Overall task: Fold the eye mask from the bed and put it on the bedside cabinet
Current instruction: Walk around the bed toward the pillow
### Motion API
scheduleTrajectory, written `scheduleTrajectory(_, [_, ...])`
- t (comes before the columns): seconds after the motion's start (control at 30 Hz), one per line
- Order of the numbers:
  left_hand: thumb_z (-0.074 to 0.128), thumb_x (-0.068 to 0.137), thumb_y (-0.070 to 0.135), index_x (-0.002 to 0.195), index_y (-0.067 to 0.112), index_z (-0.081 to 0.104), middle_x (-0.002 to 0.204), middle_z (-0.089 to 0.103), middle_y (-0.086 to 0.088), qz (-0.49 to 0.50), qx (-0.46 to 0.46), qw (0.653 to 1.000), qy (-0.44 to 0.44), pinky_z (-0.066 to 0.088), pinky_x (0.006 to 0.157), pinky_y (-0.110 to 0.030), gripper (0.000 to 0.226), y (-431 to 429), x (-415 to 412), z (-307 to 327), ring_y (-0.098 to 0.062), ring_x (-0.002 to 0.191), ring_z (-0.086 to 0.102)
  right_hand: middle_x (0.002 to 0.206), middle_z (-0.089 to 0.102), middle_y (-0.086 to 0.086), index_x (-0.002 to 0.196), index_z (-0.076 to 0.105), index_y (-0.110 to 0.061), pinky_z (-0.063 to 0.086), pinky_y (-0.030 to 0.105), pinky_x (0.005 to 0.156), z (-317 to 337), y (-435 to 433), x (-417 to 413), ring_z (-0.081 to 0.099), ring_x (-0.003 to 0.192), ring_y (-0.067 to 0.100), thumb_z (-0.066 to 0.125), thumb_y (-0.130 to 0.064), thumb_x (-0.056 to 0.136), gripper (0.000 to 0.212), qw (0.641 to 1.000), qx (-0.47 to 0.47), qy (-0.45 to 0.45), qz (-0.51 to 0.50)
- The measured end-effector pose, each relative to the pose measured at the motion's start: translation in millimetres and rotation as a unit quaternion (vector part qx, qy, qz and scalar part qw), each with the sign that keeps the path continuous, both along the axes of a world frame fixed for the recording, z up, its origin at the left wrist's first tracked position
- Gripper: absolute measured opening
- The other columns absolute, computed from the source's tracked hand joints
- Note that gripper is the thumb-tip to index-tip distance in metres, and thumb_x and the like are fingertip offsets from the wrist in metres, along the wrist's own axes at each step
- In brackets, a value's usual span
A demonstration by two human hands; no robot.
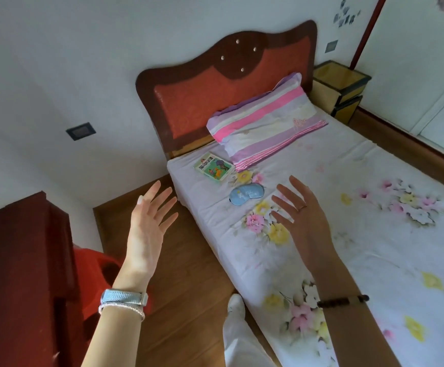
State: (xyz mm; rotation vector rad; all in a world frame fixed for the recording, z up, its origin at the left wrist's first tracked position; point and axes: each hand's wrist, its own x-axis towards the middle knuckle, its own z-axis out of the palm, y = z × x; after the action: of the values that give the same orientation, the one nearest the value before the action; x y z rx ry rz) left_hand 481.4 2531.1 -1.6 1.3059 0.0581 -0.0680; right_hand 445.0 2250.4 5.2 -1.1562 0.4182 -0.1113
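A light blue eye mask [246, 194] lies flat and unfolded on the floral bed sheet [361, 234], near the bed's left edge, just below a book. My right hand [303, 215] hovers over the sheet just right of the mask, fingers spread, holding nothing. My left hand [149, 221] is raised over the wooden floor left of the bed, also open and empty. A yellow bedside cabinet [340, 91] with dark edging stands at the far right of the headboard.
A green picture book [214, 166] lies beside a striped pink and purple pillow [265, 120]. A dark red cabinet [22, 274] stands at my left, with a red object [96, 263] behind it. My white-trousered leg [242, 340] stands by the bed edge.
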Motion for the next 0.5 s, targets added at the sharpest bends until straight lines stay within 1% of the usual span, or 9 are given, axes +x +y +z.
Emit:
scheduleTrajectory(0.07, [0.033, 0.089, 0.056, 0.144, 0.022, 0.043, 0.146, 0.053, -0.004, -0.005, 0.005, 1.000, 0.000, 0.035, 0.113, -0.051, 0.066, -2.8, 33.1, -1.2, -0.022, 0.130, 0.054, 0.128, 0.067, -0.004, 0.137, 0.054, -0.027, 0.043, 0.050, 0.109, -3.1, -1.5, 29.5, 0.062, 0.121, 0.021, 0.029, -0.030, 0.106, 0.039, 1.000, -0.002, 0.009, -0.014])
scheduleTrajectory(0.17, [0.032, 0.092, 0.055, 0.142, 0.024, 0.046, 0.143, 0.056, 0.000, -0.015, 0.009, 1.000, 0.005, 0.036, 0.113, -0.050, 0.061, -8.1, 81.0, -0.9, -0.021, 0.129, 0.055, 0.125, 0.069, -0.005, 0.130, 0.058, -0.031, 0.046, 0.048, 0.106, -6.2, -5.6, 72.0, 0.065, 0.117, 0.019, 0.031, -0.033, 0.105, 0.036, 0.999, 0.011, 0.023, -0.031])
scheduleTrajectory(0.3, [0.032, 0.092, 0.055, 0.141, 0.026, 0.047, 0.140, 0.058, 0.003, -0.022, 0.019, 0.999, 0.014, 0.040, 0.110, -0.045, 0.059, -16.4, 137.4, -7.4, -0.018, 0.126, 0.058, 0.123, 0.070, -0.006, 0.127, 0.060, -0.033, 0.048, 0.045, 0.104, -14.3, -14.0, 122.6, 0.065, 0.117, 0.018, 0.033, -0.038, 0.104, 0.035, 0.998, 0.014, 0.037, -0.041])
scheduleTrajectory(0.4, [0.032, 0.095, 0.056, 0.137, 0.031, 0.050, 0.138, 0.059, 0.004, -0.028, 0.018, 0.999, 0.039, 0.040, 0.109, -0.044, 0.052, -23.0, 173.4, -18.9, -0.017, 0.126, 0.058, 0.126, 0.068, -0.003, 0.124, 0.060, -0.034, 0.050, 0.044, 0.100, -20.1, -20.6, 154.9, 0.063, 0.119, 0.020, 0.033, -0.038, 0.105, 0.034, 0.998, 0.012, 0.044, -0.046])
scheduleTrajectory(0.5, [0.031, 0.096, 0.056, 0.132, 0.035, 0.053, 0.138, 0.059, 0.004, -0.038, 0.014, 0.997, 0.073, 0.040, 0.109, -0.043, 0.047, -32.4, 206.9, -34.6, -0.018, 0.127, 0.056, 0.128, 0.067, 0.000, 0.123, 0.060, -0.033, 0.051, 0.044, 0.099, -27.6, -27.9, 182.4, 0.064, 0.118, 0.021, 0.035, -0.038, 0.104, 0.032, 0.997, 0.004, 0.054, -0.050])
